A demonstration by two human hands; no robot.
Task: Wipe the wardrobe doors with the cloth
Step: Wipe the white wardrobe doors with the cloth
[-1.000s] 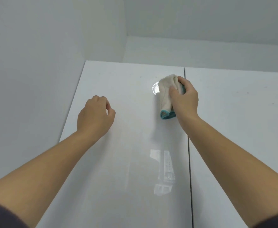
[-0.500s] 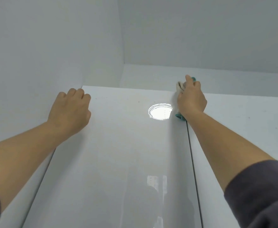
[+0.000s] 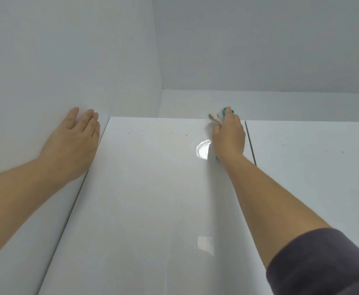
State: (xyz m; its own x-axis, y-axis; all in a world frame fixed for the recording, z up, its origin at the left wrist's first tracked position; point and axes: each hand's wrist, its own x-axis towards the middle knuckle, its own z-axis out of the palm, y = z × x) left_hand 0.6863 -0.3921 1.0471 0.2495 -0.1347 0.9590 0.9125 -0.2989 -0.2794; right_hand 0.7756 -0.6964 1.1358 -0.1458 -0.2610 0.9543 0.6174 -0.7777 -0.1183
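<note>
Nearest the camera, a dark grey sleeve is seen on the right forearm, which is stretched up across the glossy white left door of the wardrobe. A pale rectangular reflection is caught low on that door. The bare left forearm is raised from the lower left edge of the view. Further up, the left hand is laid flat, fingers straight and close together, on the plain side wall just beside the left door's outer edge; nothing is held in it. The right door is separated from the left one by a thin dark seam. Just left of that seam, the right hand is curled round the cloth, which is bunched and pressed against the upper right corner of the left door, close to its top edge (cream fabric and a teal patch are shown above the knuckles, and a sliver of teal below the wrist). A bright round glare is reflected beside the hand. A few small specks are scattered along the top of both doors. Beyond the top edge, a pale wall band and the grey ceiling are seen.
</note>
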